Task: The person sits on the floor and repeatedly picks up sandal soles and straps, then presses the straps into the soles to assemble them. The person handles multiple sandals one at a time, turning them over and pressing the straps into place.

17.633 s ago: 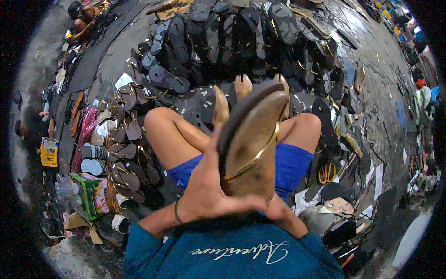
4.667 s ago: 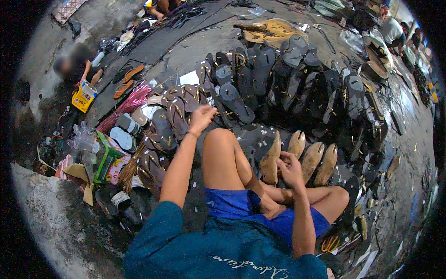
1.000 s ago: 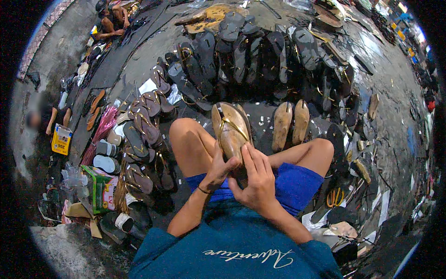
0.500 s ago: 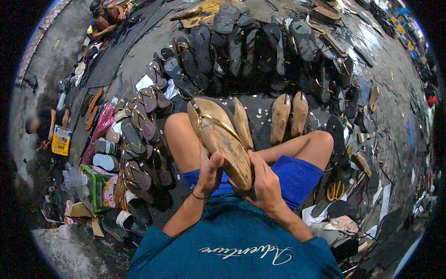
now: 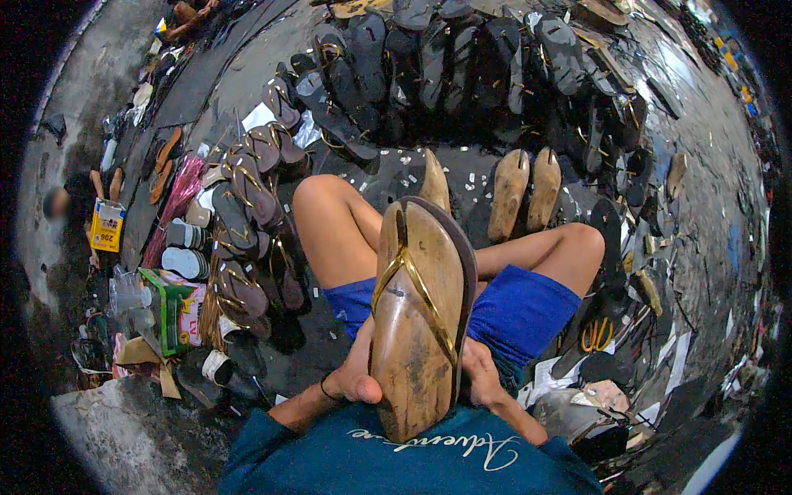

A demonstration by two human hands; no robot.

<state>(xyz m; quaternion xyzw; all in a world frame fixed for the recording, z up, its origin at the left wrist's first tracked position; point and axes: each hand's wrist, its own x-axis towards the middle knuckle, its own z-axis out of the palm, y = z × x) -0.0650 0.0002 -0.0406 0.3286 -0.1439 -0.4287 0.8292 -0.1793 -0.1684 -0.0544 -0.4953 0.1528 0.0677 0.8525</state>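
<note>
A wooden shoe last (image 5: 417, 355) stands tilted toe-away in front of my chest, close to the camera. A thong strap (image 5: 429, 305) in shiny gold crosses it, and a dark sandal sole (image 5: 469, 272) shows along its right edge. My left hand (image 5: 359, 371) is closed on the left side near the heel, thumb along the edge. On the right side, my right hand (image 5: 483, 375) grips it too, its fingers partly hidden behind the sole. Beyond it, one more wooden last (image 5: 435, 183) is partly covered, and a pair of wooden lasts (image 5: 508, 194) lies on the floor.
Dark sandals (image 5: 433, 66) form an arc ahead. Finished-looking gold-strapped sandals (image 5: 252, 186) are stacked at left, near a pink bundle of strands (image 5: 181, 198) and a green box (image 5: 173, 309). Scraps (image 5: 606, 396) litter the right. Another person's hands (image 5: 106, 183) show at far left.
The last with its sandal has come nearer my chest and turned more upright, toe pointing ahead. Both hands have moved down with it, still holding on.
</note>
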